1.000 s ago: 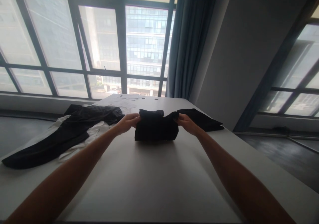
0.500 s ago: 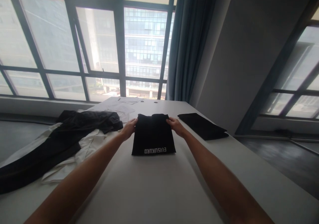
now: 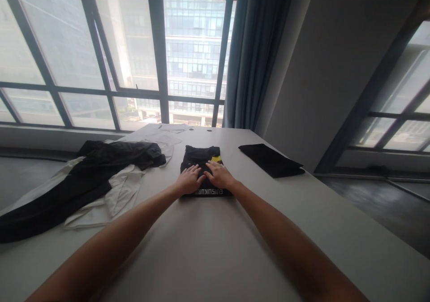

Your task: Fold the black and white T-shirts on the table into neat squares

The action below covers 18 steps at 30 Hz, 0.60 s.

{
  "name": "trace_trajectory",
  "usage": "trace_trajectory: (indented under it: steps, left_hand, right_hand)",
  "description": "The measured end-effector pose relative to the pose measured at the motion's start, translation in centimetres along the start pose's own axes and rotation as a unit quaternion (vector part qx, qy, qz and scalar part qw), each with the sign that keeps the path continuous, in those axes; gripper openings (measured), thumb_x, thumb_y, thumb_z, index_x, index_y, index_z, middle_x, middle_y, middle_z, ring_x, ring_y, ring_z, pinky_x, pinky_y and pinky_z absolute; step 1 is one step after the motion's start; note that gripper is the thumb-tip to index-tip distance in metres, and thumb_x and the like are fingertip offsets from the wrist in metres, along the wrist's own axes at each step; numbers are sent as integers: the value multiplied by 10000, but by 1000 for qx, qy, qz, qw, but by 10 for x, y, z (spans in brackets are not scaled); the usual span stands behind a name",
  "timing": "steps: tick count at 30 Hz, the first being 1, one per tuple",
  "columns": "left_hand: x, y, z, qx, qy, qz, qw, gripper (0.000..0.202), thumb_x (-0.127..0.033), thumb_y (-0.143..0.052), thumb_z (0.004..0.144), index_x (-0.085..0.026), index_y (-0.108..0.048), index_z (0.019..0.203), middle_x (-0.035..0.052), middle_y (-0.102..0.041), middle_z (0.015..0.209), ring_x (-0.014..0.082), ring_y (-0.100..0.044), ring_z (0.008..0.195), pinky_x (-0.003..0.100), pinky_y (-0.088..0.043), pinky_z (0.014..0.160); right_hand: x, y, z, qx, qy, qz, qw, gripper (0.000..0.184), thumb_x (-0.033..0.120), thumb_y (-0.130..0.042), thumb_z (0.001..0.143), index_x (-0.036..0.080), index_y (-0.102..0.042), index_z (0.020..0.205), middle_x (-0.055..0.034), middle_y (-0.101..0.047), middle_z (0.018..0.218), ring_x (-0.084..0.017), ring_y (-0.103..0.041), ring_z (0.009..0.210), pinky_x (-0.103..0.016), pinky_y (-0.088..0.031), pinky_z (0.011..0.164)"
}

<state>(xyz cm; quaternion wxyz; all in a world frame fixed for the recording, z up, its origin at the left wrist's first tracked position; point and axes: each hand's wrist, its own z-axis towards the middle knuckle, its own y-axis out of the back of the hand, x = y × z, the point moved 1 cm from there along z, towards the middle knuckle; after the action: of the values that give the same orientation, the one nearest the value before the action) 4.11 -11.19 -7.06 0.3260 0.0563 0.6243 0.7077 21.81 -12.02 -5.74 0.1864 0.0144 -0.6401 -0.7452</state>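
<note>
"Black fabric nearly all over, so where does the folded garment lie?"

"On the white table, about midway between its left and right edges and towards the far edge. A flat black cloth lies by the right edge, near the far right corner. Rumpled dark clothes are strewn over the left side."

"How is it gripped?"

"It isn't pinched. The left hand and right hand rest palm down on top, fingers spread, thumbs nearly meeting."

"Which step would you call that?"

"Smoothing, I'd judge: pressing the folds flat."

"What does the next move call for?"

"Even pressure, I'd say, then a straight lift of both palms; dragging sideways could pull the layers loose."

"And its looks?"

"Compact and squarish, slightly uneven at the far end, broader at the near one. Pale lettering runs along the near fold, partly covered by the hands. Beside the right fingertips there's a yellow patch. I can't tell what kind of garment it is."
</note>
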Motion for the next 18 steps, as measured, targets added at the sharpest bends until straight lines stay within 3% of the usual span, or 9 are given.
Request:
trace_trajectory:
  steps: [2,5,8,12,15,18]
  left_hand:
    - [1,-6,-2,34,14,27,999,689,-603,-360,952,-199,-421,1506,125,-367,1581,304,-265,1492,480,-204,1201]
    - [13,-12,-3,72,18,53,996,756,-633,-282,959,-167,-331,1552,131,-232,1628,286,-181,1518,463,-168,1211]
    - [27,-13,0,77,29,67,994,809,-656,-234,955,-130,-278,1569,129,-146,1645,275,-116,1530,448,-157,1213]
    - [35,-14,2,80,55,63,993,836,-666,-224,952,-103,-263,1569,138,-146,1644,277,-111,1531,459,-133,1217]
    - [36,-10,-2,66,44,34,996,835,-666,-259,950,-112,-243,1575,143,-124,1650,277,-88,1534,464,-110,1221]
    - [45,1,-14,107,-31,-20,994,925,-737,-449,861,-193,-247,1581,116,-102,1661,290,-58,1536,475,-99,1224]
  right_hand:
    - [3,-14,-2,52,-27,-4,998,636,499,-346,1007,169,-344,1549,-84,-233,1637,-258,-154,1518,-466,-113,1221]
    - [-2,-24,-5,97,-57,3,994,689,561,-266,1007,185,-253,1584,-55,-156,1655,-248,-98,1528,-482,-77,1223]
    - [-8,-24,-6,93,-71,3,993,737,607,-238,995,184,-199,1597,-48,-118,1660,-238,-69,1532,-486,-47,1224]
    - [-12,-23,-7,93,-96,12,991,771,644,-233,984,175,-198,1596,-47,-99,1661,-231,-48,1534,-500,-29,1224]
    - [-15,-20,-10,58,-93,27,994,723,596,-278,999,167,-252,1581,-63,-145,1656,-236,-80,1531,-505,-64,1225]
    - [-26,-7,-18,30,-46,63,997,588,465,-435,987,178,-441,1500,-91,-359,1587,-236,-297,1472,-414,-220,1205]
